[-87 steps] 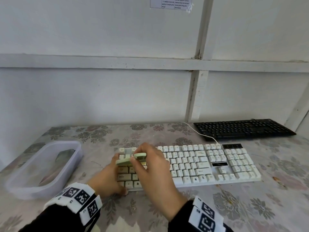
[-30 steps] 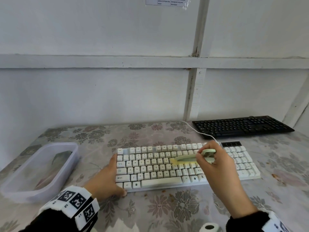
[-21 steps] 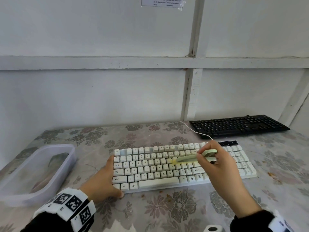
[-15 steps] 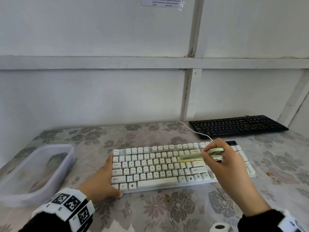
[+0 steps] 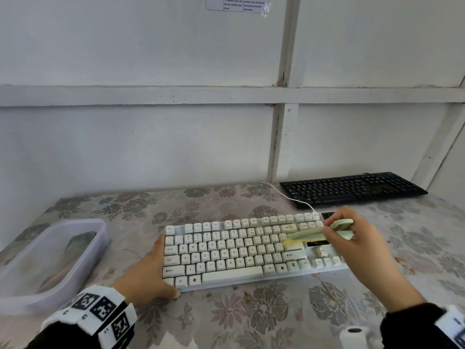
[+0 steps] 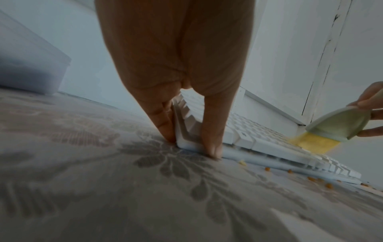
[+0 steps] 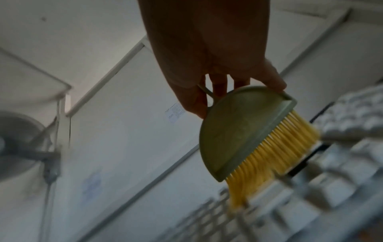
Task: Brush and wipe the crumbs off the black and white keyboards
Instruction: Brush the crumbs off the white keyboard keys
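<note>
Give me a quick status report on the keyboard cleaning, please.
Left hand steadies white keyboard. Right hand sweeps brush near Enter. Black keyboard untouched. Nothing blocking.

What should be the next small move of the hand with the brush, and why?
Probably sweep the brush on rightward over the white keyboard: its bristles sit near the Enter key, the right-end keys look unswept, and the left hand braces the left end.

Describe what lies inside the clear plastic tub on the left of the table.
Through the plastic tub a dark, folded shape shows, perhaps a cloth. The cloudy wall blurs it, so what it is, and anything beneath it, stays hidden.
</note>
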The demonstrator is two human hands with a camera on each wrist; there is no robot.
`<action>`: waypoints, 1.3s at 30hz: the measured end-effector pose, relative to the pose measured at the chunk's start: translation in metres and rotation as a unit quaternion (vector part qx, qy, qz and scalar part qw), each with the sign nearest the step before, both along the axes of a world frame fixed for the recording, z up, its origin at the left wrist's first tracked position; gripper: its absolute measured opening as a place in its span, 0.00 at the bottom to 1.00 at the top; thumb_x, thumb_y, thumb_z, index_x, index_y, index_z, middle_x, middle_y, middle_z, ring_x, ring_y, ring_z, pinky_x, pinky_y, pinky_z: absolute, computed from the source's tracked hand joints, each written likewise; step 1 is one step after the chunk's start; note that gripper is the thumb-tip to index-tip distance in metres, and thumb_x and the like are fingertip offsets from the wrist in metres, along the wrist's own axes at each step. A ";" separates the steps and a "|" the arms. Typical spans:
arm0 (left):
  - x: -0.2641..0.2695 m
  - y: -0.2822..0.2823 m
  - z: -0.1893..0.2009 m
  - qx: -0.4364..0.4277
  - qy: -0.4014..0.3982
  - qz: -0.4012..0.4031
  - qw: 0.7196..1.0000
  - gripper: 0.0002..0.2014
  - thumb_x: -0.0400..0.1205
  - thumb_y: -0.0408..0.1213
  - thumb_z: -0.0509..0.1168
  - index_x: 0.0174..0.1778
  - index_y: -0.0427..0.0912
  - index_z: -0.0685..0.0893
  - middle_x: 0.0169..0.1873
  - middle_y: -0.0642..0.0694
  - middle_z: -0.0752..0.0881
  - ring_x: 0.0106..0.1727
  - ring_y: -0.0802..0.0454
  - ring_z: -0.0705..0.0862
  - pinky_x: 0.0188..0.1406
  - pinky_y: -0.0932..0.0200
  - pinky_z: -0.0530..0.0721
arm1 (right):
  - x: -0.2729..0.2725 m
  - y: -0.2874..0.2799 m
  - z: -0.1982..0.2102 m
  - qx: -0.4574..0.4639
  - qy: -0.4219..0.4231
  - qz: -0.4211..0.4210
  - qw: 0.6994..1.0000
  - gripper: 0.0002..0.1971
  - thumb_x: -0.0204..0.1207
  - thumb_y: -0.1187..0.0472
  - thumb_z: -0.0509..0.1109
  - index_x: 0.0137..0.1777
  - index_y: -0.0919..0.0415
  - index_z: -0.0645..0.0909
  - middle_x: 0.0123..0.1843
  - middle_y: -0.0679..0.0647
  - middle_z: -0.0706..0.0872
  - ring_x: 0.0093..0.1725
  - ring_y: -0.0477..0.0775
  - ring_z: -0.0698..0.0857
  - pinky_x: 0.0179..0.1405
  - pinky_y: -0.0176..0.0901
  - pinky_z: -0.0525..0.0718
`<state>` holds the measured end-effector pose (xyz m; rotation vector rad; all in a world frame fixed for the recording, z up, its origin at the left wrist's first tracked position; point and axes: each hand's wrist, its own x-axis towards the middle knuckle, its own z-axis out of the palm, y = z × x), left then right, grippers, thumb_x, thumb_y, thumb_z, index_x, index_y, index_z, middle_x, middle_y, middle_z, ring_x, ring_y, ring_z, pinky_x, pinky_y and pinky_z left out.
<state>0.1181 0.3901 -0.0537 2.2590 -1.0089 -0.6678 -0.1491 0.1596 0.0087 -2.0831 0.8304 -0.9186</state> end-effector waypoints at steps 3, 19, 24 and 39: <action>-0.001 0.000 0.000 -0.002 0.000 -0.003 1.000 0.59 0.62 0.34 0.79 0.77 0.58 0.42 0.58 0.61 0.75 0.58 0.61 0.78 0.53 0.69 0.76 | -0.013 -0.012 0.009 -0.035 0.009 -0.027 0.999 0.07 0.76 0.65 0.71 0.38 0.55 0.78 0.35 0.50 0.84 0.27 0.54 0.74 0.22 0.39 0.71; -0.001 0.002 0.001 0.006 0.005 0.002 1.000 0.61 0.61 0.36 0.79 0.78 0.58 0.40 0.61 0.57 0.77 0.57 0.59 0.80 0.61 0.58 0.80 | -0.039 -0.048 0.001 -0.029 -0.010 -0.005 1.000 0.09 0.74 0.64 0.72 0.38 0.48 0.79 0.36 0.49 0.83 0.38 0.68 0.82 0.32 0.38 0.71; -0.002 0.002 0.002 0.002 0.007 -0.003 1.000 0.60 0.61 0.35 0.79 0.78 0.58 0.40 0.61 0.59 0.77 0.58 0.60 0.79 0.61 0.60 0.79 | -0.043 -0.056 0.002 -0.021 0.006 -0.028 0.999 0.11 0.75 0.66 0.72 0.35 0.50 0.79 0.32 0.45 0.84 0.26 0.52 0.76 0.20 0.27 0.68; 0.000 0.000 -0.002 -0.010 0.018 -0.003 1.000 0.60 0.63 0.32 0.78 0.78 0.56 0.40 0.58 0.62 0.76 0.56 0.64 0.79 0.47 0.73 0.78 | -0.052 -0.060 0.010 -0.038 0.034 -0.165 0.985 0.05 0.76 0.67 0.70 0.40 0.60 0.78 0.31 0.59 0.82 0.29 0.58 0.78 0.25 0.41 0.72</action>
